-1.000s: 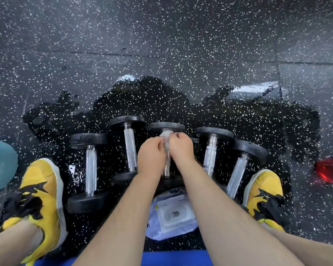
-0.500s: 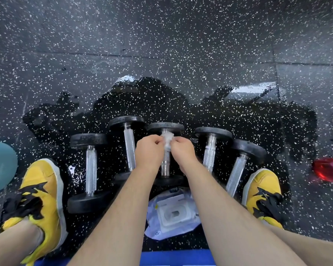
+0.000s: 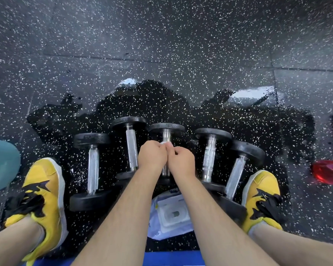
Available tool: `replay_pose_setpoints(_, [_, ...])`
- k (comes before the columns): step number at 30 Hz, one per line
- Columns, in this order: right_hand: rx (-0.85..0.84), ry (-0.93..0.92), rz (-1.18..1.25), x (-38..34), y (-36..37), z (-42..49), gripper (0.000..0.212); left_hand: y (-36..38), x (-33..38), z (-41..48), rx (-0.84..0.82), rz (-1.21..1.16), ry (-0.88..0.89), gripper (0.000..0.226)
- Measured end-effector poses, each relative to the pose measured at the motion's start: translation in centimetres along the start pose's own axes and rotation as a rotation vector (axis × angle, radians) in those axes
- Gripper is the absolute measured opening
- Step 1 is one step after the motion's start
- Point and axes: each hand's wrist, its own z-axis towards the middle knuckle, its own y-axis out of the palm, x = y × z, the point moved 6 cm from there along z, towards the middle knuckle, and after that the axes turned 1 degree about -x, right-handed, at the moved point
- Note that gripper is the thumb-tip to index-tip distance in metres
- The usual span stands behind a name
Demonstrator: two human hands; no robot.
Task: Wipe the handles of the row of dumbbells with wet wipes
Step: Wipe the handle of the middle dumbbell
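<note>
Currently, in the head view, a crumpled white wet wipe (image 3: 164,143) is held over the chrome handle of the middle dumbbell (image 3: 166,136). It is pinched between the left hand (image 3: 152,156) and the right hand (image 3: 181,160). The grip of each hand is clamped on the wipe, with fingers curled and knuckles touching.

The wipe is bunched small, so a narrow band might be cleaned while the exposed far end of the handle is missed. A glossy wet patch (image 3: 161,104) surrounds the row on the speckled black rubber floor (image 3: 181,45). A sideways push could therefore roll the round black heads into a neighbouring dumbbell.

Counted:
- Five black-headed dumbbells (image 3: 93,169) lie side by side.
- One wipe is visible.
- One white wipe packet (image 3: 173,214) lies just behind the row.
- Two hands are in view.
- Two yellow shoes (image 3: 44,189) flank the row.
</note>
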Motion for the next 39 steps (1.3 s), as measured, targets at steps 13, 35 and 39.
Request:
replay_pose_setpoints(13, [0.021, 0.057, -0.037, -1.7, -0.1, 2.8, 0.045, 0.0, 0.4, 1.6, -0.049, -0.16, 0.018, 0.038])
replay_pose_setpoints(35, [0.051, 0.144, 0.042, -0.8, -0.9, 2.6, 0.034, 0.4, 1.3, 1.0, -0.004, -0.138, 0.002, 0.048])
replay_pose_setpoints(39, [-0.014, 0.159, 0.058, -0.1, -1.1, 2.3, 0.029, 0.3, 0.9, 0.5, -0.04, -0.067, -0.007, 0.049])
